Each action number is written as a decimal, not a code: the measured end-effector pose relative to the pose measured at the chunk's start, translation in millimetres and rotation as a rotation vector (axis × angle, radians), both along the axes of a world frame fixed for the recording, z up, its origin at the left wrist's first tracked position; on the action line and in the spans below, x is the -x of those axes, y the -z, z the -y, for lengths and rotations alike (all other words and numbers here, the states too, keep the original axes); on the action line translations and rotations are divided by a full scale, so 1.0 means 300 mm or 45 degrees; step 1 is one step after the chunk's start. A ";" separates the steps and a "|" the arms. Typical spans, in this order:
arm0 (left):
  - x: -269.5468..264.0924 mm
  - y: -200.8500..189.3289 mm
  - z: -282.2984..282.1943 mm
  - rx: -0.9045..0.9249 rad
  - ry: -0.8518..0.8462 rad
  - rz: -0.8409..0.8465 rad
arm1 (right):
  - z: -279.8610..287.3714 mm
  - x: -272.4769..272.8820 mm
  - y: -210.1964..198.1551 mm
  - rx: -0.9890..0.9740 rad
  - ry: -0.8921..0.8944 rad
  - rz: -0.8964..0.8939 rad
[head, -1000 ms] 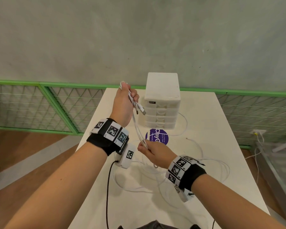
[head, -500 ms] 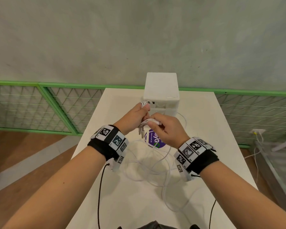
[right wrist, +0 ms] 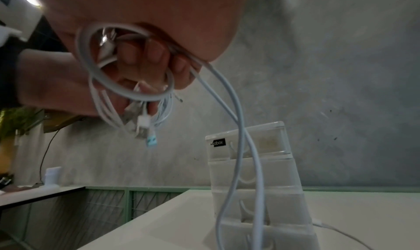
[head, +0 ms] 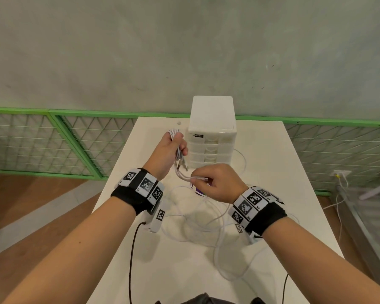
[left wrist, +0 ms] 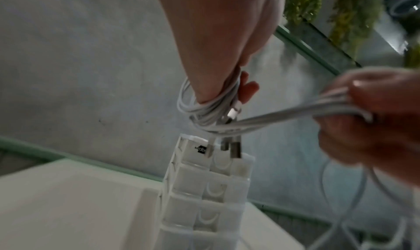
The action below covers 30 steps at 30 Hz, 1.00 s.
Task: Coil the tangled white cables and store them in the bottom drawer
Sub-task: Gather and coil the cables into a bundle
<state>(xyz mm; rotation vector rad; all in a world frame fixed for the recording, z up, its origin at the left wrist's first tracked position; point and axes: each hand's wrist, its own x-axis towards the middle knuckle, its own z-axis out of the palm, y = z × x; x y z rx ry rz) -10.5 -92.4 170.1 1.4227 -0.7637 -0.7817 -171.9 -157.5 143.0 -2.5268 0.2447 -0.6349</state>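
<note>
Several turns of white cable [head: 175,134] are wound round my left hand [head: 180,148], which grips the bundle just left of the white drawer unit [head: 212,137]. USB plugs [left wrist: 234,147] dangle below that hand. My right hand [head: 198,179] pinches the cable strands [left wrist: 284,115] that run from the bundle, in front of the unit's lower drawers. In the right wrist view a cable loop [right wrist: 127,92] hangs from its curled fingers [right wrist: 154,56]. Loose cable [head: 206,220] trails over the table. All the drawers look shut.
The white table [head: 272,194] ends at a green mesh fence [head: 86,139] before a grey wall. A purple round sticker [head: 199,191] lies under my right hand. Black wrist-camera leads [head: 131,260] run off the near edge. More cable curves right of the unit [head: 242,159].
My left hand dropped from its raised position to beside the drawer unit. My right hand rose to meet it with the strands, then drew back a little toward me.
</note>
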 end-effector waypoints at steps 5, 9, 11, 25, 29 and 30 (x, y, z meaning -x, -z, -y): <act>0.058 0.027 -0.032 -0.235 0.272 0.300 | 0.001 -0.019 -0.033 0.000 0.027 0.093; 0.075 0.017 -0.046 -0.229 0.399 0.083 | 0.005 -0.030 -0.050 -0.074 0.096 0.126; 0.077 0.007 -0.051 -0.277 0.472 0.042 | 0.028 -0.025 -0.053 -0.162 0.183 0.116; 0.138 -0.089 -0.078 -0.428 0.664 -0.057 | 0.151 0.007 -0.020 -0.244 0.143 0.201; 0.135 -0.101 -0.074 -0.343 0.696 -0.154 | 0.119 0.005 -0.022 -0.202 0.194 0.370; 0.129 -0.104 -0.075 -0.325 0.695 -0.176 | 0.113 0.006 -0.023 -0.139 0.216 0.392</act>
